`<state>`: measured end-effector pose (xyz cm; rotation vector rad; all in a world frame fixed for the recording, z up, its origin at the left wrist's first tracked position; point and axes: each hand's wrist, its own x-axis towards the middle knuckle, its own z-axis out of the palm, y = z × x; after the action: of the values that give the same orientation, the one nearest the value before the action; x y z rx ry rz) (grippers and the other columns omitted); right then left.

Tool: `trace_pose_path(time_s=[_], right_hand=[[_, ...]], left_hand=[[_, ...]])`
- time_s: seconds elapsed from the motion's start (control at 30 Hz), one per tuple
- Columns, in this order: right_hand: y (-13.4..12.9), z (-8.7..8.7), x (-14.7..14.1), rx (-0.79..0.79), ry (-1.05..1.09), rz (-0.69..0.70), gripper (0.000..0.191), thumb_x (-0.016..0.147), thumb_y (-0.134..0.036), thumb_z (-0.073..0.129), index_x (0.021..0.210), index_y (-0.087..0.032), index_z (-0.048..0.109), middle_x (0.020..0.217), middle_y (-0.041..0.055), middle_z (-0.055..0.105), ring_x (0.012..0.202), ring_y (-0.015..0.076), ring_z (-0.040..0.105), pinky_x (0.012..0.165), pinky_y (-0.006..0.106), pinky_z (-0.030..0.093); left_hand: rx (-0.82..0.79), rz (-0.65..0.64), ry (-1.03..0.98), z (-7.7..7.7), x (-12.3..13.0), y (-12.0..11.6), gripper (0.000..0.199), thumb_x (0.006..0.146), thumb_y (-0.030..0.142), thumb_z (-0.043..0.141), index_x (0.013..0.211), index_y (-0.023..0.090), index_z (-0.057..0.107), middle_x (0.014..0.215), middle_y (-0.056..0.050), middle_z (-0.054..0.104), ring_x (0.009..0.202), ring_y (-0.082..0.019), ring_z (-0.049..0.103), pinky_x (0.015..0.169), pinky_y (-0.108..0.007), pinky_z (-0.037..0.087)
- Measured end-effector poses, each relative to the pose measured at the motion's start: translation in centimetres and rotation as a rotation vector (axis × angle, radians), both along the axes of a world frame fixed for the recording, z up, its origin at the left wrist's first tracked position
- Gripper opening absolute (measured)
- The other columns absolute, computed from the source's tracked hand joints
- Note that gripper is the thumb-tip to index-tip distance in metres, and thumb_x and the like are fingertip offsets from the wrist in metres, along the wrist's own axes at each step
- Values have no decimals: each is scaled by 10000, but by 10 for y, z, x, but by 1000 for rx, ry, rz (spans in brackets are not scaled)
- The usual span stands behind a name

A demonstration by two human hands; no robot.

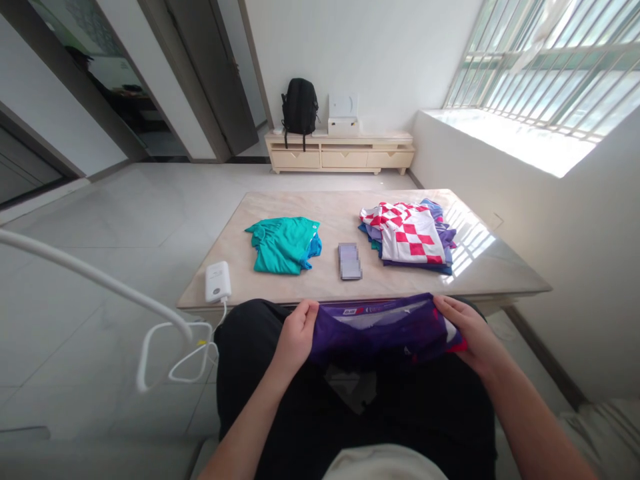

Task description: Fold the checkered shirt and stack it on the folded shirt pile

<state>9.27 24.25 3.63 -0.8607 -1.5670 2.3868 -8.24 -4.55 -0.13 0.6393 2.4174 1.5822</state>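
Observation:
A dark purple garment (pixel 375 333) with pale and pink parts is stretched sideways above my lap; its exact kind does not show. My left hand (pixel 299 333) pinches its left end, thumb on top. At the other end my right hand (pixel 465 333) grips the upper corner, where a pink patch shows below. Beyond it on the table lies a pile of clothes topped by a red-and-white checked shirt (pixel 410 233). Further left, a teal garment (pixel 285 245) rests over something blue. Between the two piles is a phone (pixel 349 261), its screen blurred.
The marble-look table (pixel 330 207) stands just past my knees. A white power bank (pixel 217 281) sits at its near left corner, its cable (pixel 207 347) looping down. A low cabinet (pixel 345 160) by the far wall bears a black backpack (pixel 300 107) and a white box (pixel 343 125).

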Motion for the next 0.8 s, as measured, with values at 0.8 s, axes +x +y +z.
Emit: trace_pose_path(time_s=[0.8], right_hand=[[-99, -78, -25, 23, -11, -47, 392, 711, -502, 881, 822, -169, 706, 699, -13, 641, 575, 93, 543, 544, 200, 438]], left_hand=[[90, -137, 182, -46, 58, 79, 240, 1039, 257, 461, 879, 202, 631, 932, -38, 641, 889, -171, 623, 814, -268, 458]])
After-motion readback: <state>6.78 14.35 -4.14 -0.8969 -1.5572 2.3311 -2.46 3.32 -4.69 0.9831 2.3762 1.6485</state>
